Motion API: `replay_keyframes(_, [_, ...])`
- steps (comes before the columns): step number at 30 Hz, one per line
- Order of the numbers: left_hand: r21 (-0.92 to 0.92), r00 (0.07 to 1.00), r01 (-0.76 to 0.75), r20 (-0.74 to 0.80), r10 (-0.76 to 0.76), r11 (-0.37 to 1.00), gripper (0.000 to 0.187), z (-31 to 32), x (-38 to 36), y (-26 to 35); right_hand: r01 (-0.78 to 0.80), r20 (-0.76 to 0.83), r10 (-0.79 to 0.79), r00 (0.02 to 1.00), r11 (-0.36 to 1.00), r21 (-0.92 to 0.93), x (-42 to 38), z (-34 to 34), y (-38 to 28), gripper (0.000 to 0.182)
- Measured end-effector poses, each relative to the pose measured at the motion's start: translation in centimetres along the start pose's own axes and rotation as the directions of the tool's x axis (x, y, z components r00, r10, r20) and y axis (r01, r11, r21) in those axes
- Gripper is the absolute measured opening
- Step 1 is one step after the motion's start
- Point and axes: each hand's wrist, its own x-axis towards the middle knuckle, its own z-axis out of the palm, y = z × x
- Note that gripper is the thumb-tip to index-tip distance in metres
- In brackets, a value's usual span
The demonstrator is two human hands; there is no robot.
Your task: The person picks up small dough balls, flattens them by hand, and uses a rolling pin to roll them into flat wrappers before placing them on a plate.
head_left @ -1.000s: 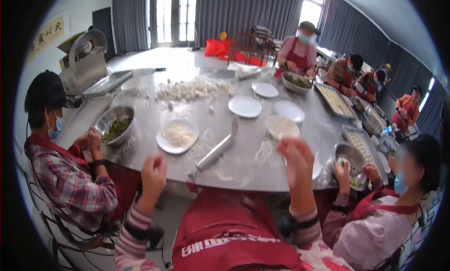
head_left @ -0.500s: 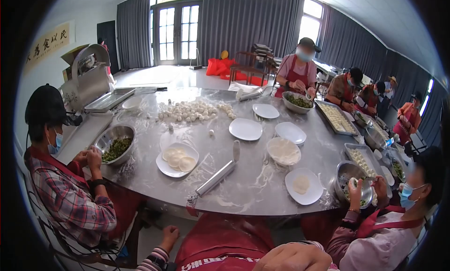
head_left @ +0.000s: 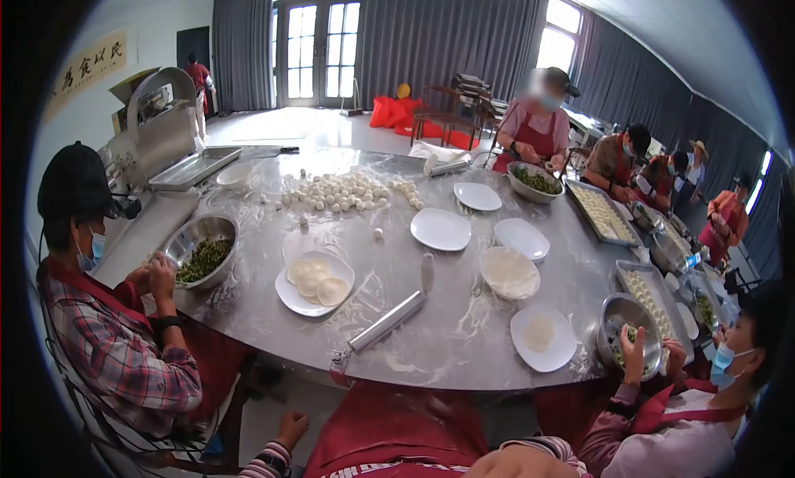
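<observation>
My left hand hangs low beside my red apron, below the table edge, its fingers curled in with nothing visible in them. Close to the camera at the bottom edge is my right hand, cut off by the frame, with its fingers hidden. Neither hand touches the metal table. Nearest on the table lie a metal rolling pin, a white plate with round dough wrappers, a plate with one pale wrapper and a bowl of flour.
Many dough balls lie at the back. At left, a person works over a bowl of green filling; another person sits at right by a steel bowl. Trays of dumplings stand beyond.
The view has shifted slightly. My right hand has dropped lower and shows less in the frame. My left hand sits slightly lower and further left. The person at right has lowered their hands a little.
</observation>
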Motion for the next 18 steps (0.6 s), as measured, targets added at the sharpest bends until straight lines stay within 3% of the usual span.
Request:
replay_keyframes(1, [-0.008, 1.0, 0.006, -0.001, -0.006, 1.0, 0.015, -0.4, 0.5, -0.6, 0.118, 0.018, -0.117, 0.993, 0.991, -0.067, 0.1, 0.5, 2.0, 0.047])
replay_keyframes(2, [0.151, 0.994, -0.109, 0.032, 0.105, 0.982, 0.017, -0.7, 1.1, -1.1, 0.151, 0.043, -0.145, 0.989, 0.959, -0.24, 0.5, -0.8, 4.6, 0.043])
replay_keyframes(3, [0.307, 0.977, -0.211, 0.084, 0.195, 0.928, 0.02, -1.0, 0.8, -2.0, 0.168, 0.123, -0.118, 0.985, 0.778, -0.605, 0.3, -2.1, 14.8, 0.039])
replay_keyframes(4, [0.368, 0.984, -0.175, 0.025, 0.179, 0.913, 0.024, -0.8, 0.3, -0.8, 0.263, 0.26, -0.043, 0.965, 0.24, -0.935, -1.0, -3.7, 26.9, 0.035])
replay_keyframes(5, [0.58, 0.886, -0.407, 0.062, 0.46, 0.706, 0.026, -0.7, 1.6, -2.4, 0.364, 0.36, 0.063, 0.931, -0.24, -0.9, -2.9, -5.3, 36.8, 0.031])
replay_keyframes(6, [0.409, 0.972, -0.219, 0.015, 0.234, 0.886, 0.026, -0.5, 0.4, 0.9, 0.419, 0.381, 0.178, 0.907, -0.451, -0.788, -4.1, -6.6, 43.5, 0.028])
replay_keyframes(7, [0.394, 0.964, -0.255, 0.037, 0.262, 0.883, 0.026, -0.8, -0.5, 2.9, 0.446, 0.407, 0.199, 0.892, -0.545, -0.71, -4.5, -7.8, 45.5, 0.024])
replay_keyframes(9, [0.269, 0.978, -0.204, 0.008, 0.209, 0.941, 0.023, -0.5, 0.0, 3.3, 0.385, 0.458, 0.032, 0.889, -0.595, -0.706, -2.0, -10.6, 44.3, 0.016])
replay_keyframes(10, [0.229, 0.979, -0.188, -0.031, 0.2, 0.955, 0.022, -0.3, -0.3, 4.6, 0.365, 0.416, 0.063, 0.907, -0.609, -0.705, -1.4, -12.0, 42.8, 0.016])
replay_keyframes(12, [0.268, 0.979, -0.181, -0.044, 0.2, 0.946, 0.022, 0.4, 1.4, 4.6, 0.362, 0.622, 0.146, 0.769, -0.902, -0.237, 0.8, -16.0, 36.7, 0.015])
replay_keyframes(13, [0.258, 0.98, -0.178, -0.044, 0.195, 0.95, 0.022, 1.1, 2.5, 4.9, 0.363, 0.619, 0.153, 0.77, -0.904, -0.228, 0.9, -17.4, 35.5, 0.015])
replay_keyframes(15, [0.26, 0.967, -0.23, -0.047, 0.251, 0.938, 0.029, 2.0, 4.9, 5.4, 0.425, 0.597, 0.372, 0.711, -0.903, 0.057, 1.0, -19.4, 33.9, 0.008])
replay_keyframes(16, [0.261, 0.961, -0.257, -0.031, 0.274, 0.931, 0.029, 2.3, 6.2, 5.2, 0.412, 0.617, 0.36, 0.7, -0.909, 0.063, 0.9, -20.0, 33.5, 0.008])
replay_keyframes(18, [0.456, 0.805, -0.547, 0.057, 0.59, 0.702, 0.041, 4.6, 9.9, 6.3, 0.455, 0.522, 0.503, 0.689, -0.861, 0.229, 1.1, -20.3, 33.6, 0.006])
